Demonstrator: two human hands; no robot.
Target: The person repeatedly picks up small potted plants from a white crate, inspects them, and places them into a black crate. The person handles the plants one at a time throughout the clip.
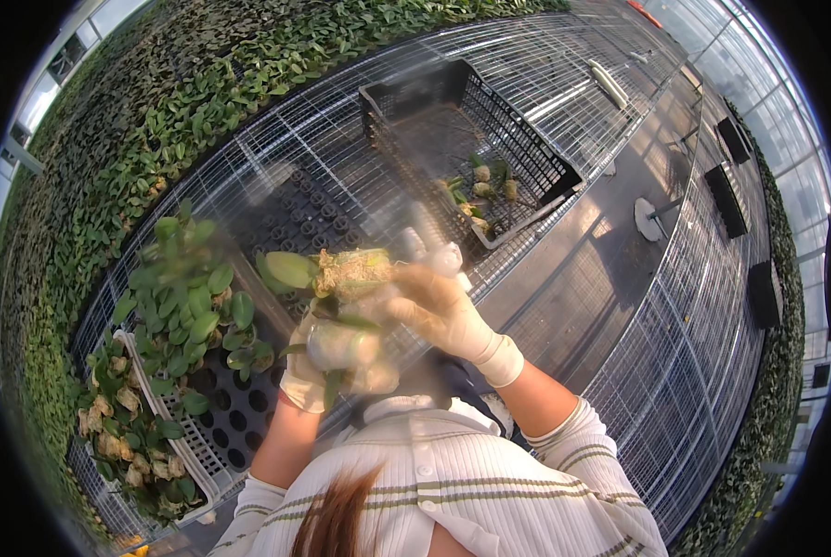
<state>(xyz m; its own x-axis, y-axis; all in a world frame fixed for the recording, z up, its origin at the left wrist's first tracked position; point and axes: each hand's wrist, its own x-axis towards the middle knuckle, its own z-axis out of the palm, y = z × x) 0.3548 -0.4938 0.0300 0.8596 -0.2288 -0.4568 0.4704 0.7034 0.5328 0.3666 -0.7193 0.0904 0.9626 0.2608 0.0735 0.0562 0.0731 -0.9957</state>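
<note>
My left hand (305, 372), in a pale glove, holds several young plants with leaves and clear plastic sleeves or cups bunched together. Above it lies a seedling (353, 271) on its side, with a fibrous brown root plug and broad green leaves. My right hand (436, 313), gloved too, has its fingers at the right end of that plug. Whether they grip it is blurred. White rolls or plastic pieces (443, 256) show just beyond my right fingers. Behind the hands is a black cell tray (304, 209). Leafy seedlings (186, 299) stand in another black tray to the left.
A black plastic crate (534, 146) holding several plugs sits on the wire mesh bench (304, 143). At lower left, a white crate (199, 480) is filled with plants lying with their plugs showing. Dense rows of potted plants (179, 118) border the bench. An aisle (562, 299) runs at the right.
</note>
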